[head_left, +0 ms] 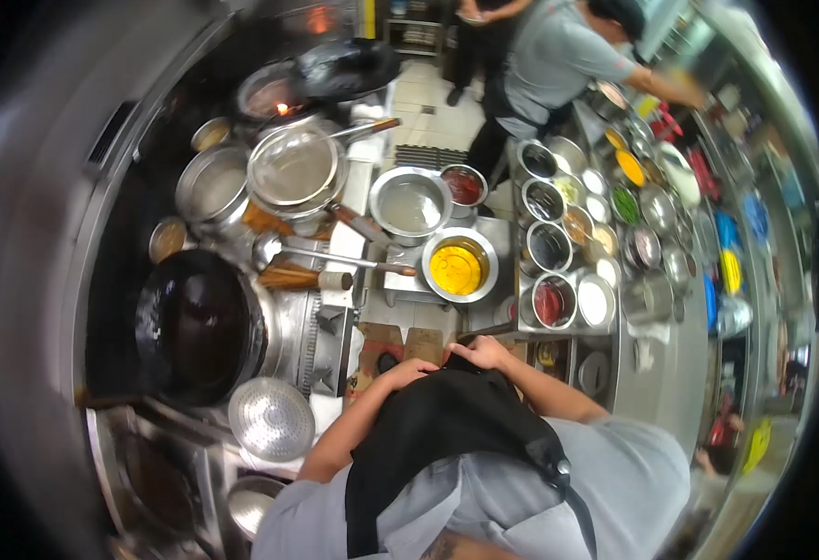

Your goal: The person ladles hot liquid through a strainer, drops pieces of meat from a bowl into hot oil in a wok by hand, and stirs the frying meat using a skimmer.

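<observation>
Hands (414, 371) (482, 353) at apron (447, 415) — any lettering unclear

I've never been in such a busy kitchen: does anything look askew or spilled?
No spill that I can make out. One oddity: the steel ladle lies with its handle jutting past the stove toward the pot of yellow liquid, where it might get bumped.

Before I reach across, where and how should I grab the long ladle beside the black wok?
Probably at the brown end of the ladle's handle, from your right: the long handle points that way, away from its bowl, and the end juts past the stove.
</observation>
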Demonstrator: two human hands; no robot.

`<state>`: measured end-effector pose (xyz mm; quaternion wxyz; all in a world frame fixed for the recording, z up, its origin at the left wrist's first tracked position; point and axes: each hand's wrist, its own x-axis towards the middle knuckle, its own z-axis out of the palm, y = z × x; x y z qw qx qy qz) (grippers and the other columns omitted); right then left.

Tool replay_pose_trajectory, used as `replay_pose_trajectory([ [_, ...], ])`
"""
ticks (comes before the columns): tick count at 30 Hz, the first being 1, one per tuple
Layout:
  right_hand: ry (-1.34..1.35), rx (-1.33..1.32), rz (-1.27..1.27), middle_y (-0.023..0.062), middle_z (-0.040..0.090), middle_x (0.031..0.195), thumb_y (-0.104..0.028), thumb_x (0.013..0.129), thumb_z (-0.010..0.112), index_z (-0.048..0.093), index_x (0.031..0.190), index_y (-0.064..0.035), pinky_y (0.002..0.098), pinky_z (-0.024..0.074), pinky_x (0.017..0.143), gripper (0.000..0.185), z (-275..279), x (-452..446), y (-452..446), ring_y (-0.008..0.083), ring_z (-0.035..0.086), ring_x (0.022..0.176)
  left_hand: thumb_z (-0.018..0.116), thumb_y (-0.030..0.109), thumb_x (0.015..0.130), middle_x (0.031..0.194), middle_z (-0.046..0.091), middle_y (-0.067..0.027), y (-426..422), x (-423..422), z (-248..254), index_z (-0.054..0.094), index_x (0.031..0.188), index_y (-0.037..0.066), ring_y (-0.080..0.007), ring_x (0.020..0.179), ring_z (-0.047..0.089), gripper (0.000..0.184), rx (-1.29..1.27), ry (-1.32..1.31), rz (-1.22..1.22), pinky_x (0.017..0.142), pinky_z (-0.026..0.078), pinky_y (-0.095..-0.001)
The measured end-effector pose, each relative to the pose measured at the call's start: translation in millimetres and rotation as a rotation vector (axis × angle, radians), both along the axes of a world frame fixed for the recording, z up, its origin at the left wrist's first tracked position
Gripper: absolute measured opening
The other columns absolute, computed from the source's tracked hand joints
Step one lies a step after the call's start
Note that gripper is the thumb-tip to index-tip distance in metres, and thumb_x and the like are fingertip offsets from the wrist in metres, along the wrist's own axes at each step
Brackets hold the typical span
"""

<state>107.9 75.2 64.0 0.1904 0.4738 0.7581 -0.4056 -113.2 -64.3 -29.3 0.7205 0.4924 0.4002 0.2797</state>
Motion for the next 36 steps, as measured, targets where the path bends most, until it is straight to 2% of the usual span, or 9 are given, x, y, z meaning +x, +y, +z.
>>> replay_pose_trajectory([
  [7,-0.071,-0.075,0.333,0.0226,0.072,0.111,-0.075,0.091,0.047,0.077,0.107,-0.0043,0.0479,0.0509,0.095,0.078,-31.2,-30.4,11.9,0.0402,0.067,0.109,0.061,0.016,0.099,0.118,0.071,-0.0030,-0.4,-19.7,-14.4,0.066,0.127,0.000,-0.0116,0.103,0.064,0.032,-0.008,-0.025,-0.002,0.095,0.050,-0.0301],
  [9,-0.057,-0.070,0.441,0.0267,0.071,0.109,-0.070,0.089,0.057,0.075,0.105,-0.0011,0.0477,0.0513,0.092,0.073,-40.5,-33.4,17.4,0.0426,0.067,0.106,0.061,0.015,0.100,0.119,0.071,-0.0029,5.7,-22.9,-16.2,0.065,0.128,0.000,-0.0116,0.104,0.064,0.033,-0.039,-0.058,-0.041,0.095,0.050,-0.0301],
  [20,0.015,-0.113,0.351,0.0223,0.073,0.109,-0.059,0.095,0.054,0.077,0.108,-0.0048,0.0488,0.0490,0.095,0.060,-82.9,53.5,2.2,0.0407,0.067,0.106,0.060,0.014,0.100,0.124,0.068,-0.0026,60.5,16.1,-18.5,0.062,0.133,0.000,-0.0118,0.107,0.062,0.035,-0.252,-0.155,-0.420,0.098,0.049,-0.0299],
  [24,-0.028,-0.014,0.173,0.0218,0.074,0.102,-0.057,0.096,0.056,0.077,0.106,-0.0034,0.0478,0.0549,0.083,0.058,-84.8,114.9,-21.8,0.0383,0.071,0.094,0.060,0.014,0.101,0.126,0.067,-0.0025,90.5,55.2,-20.4,0.060,0.134,0.000,-0.0119,0.108,0.062,0.036,-0.329,-0.159,-0.605,0.099,0.049,-0.0299],
  [26,0.006,-0.163,-0.230,0.0195,0.073,0.086,-0.056,0.097,0.055,0.078,0.094,-0.0020,0.0435,0.0570,0.065,0.059,-67.1,147.9,-41.2,0.0321,0.072,0.076,0.059,0.013,0.101,0.127,0.067,-0.0025,100.5,75.3,-23.6,0.060,0.135,0.000,-0.0119,0.109,0.061,0.037,-0.358,-0.151,-0.680,0.099,0.049,-0.0298],
  [30,-0.045,-0.259,-0.597,0.0181,0.071,0.082,-0.059,0.096,0.058,0.073,0.086,0.0004,0.0406,0.0554,0.063,0.062,-62.9,225.7,-59.5,0.0317,0.065,0.060,0.059,0.013,0.101,0.129,0.065,-0.0024,123.9,126.5,-26.0,0.059,0.137,0.000,-0.0119,0.110,0.061,0.038,-0.418,-0.109,-0.813,0.100,0.048,-0.0298],
  [33,-0.032,-0.207,-0.780,0.0198,0.074,0.091,-0.058,0.096,0.058,0.075,0.090,0.0001,0.0429,0.0567,0.070,0.061,-47.2,294.1,-77.0,0.0337,0.070,0.073,0.058,0.013,0.102,0.138,0.059,-0.0030,125.6,170.5,23.7,0.051,0.144,0.000,-0.0118,0.118,0.057,0.044,-0.426,-0.170,-0.890,0.105,0.045,-0.0291],
  [35,-0.210,0.125,-0.825,0.0196,0.073,0.081,-0.052,0.093,0.061,0.074,0.083,-0.0005,0.0457,0.0577,0.077,0.055,-24.7,341.6,-92.5,0.0368,0.072,0.080,0.057,0.014,0.103,0.140,0.058,-0.0036,130.4,186.9,2.4,0.050,0.145,0.000,-0.0120,0.120,0.055,0.045,-0.436,-0.165,-0.933,0.107,0.044,-0.0289],
  [36,-0.247,0.192,-0.944,0.0210,0.073,0.091,-0.050,0.092,0.062,0.074,0.089,0.0001,0.0463,0.0564,0.083,0.052,-34.6,370.3,-96.3,0.0382,0.071,0.090,0.057,0.015,0.104,0.141,0.057,-0.0042,132.7,194.6,-6.2,0.049,0.146,-0.001,-0.0121,0.123,0.054,0.046,-0.456,-0.161,-0.962,0.108,0.042,-0.0286],
])
